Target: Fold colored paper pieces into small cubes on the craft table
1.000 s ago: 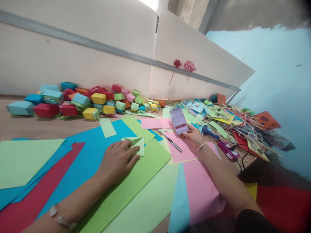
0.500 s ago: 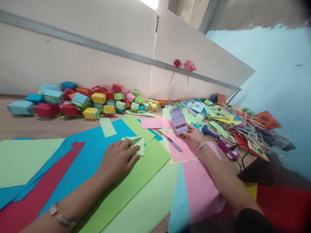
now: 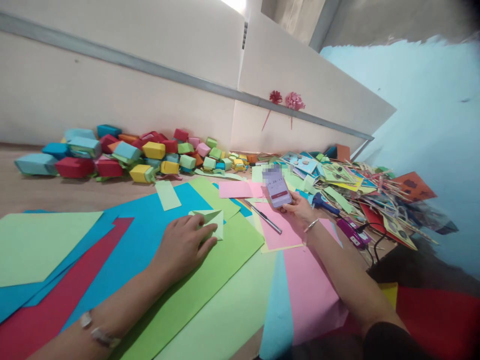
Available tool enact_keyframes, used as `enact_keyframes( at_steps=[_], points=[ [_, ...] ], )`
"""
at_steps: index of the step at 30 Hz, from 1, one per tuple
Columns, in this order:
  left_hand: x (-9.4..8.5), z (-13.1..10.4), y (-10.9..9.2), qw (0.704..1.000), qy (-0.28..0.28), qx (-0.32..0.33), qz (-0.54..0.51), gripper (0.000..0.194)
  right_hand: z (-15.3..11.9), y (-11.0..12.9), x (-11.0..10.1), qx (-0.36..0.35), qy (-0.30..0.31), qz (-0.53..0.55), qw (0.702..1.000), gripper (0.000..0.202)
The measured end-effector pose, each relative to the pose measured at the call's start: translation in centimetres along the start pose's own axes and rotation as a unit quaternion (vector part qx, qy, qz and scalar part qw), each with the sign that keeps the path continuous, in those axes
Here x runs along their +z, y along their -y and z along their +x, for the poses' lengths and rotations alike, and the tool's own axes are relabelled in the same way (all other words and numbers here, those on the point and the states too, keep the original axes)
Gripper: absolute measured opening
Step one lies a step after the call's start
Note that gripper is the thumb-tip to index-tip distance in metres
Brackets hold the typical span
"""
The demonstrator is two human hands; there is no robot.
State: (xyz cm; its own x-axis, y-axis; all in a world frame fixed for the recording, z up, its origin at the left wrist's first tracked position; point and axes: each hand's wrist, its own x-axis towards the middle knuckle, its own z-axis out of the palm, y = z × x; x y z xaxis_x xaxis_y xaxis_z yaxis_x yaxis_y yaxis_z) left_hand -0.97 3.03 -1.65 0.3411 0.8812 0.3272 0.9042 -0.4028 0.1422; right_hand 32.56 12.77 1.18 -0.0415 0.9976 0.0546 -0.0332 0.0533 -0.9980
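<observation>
My left hand (image 3: 187, 245) lies over a small folded piece of pale green paper (image 3: 216, 220), its fingers spread and resting on the paper's near side. Part of the fold is hidden under the fingers. Beneath is a large bright green sheet (image 3: 232, 245), partly over a blue sheet (image 3: 150, 225). My right hand (image 3: 301, 209) grips the lower end of a smartphone (image 3: 278, 189), tilted up with a running timer on its screen. A retractable craft knife (image 3: 268, 219) lies on pink paper (image 3: 279, 237) between my hands.
Several coloured paper boxes (image 3: 108, 168) are heaped along the wall at the left. Sticks, cards and scraps (image 3: 348, 180) pile up at the right, beside a blue glue gun (image 3: 323, 202) and a purple power strip (image 3: 351, 232). Two paper flowers (image 3: 294, 101) hang on the wall rail.
The timer on the phone has advanced slightly. The view has shifted a little; both hands keep their places on the paper and the phone.
</observation>
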Motion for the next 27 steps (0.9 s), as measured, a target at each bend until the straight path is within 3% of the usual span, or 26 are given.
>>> enact_keyframes(
  at_steps=[27],
  points=[
    [0.29, -0.13, 0.03, 1.000, -0.005, -0.004, -0.002, 0.038, -0.04, -0.21, 0.04, 0.000, -0.005, 0.006, 1.000, 0.048]
  ],
)
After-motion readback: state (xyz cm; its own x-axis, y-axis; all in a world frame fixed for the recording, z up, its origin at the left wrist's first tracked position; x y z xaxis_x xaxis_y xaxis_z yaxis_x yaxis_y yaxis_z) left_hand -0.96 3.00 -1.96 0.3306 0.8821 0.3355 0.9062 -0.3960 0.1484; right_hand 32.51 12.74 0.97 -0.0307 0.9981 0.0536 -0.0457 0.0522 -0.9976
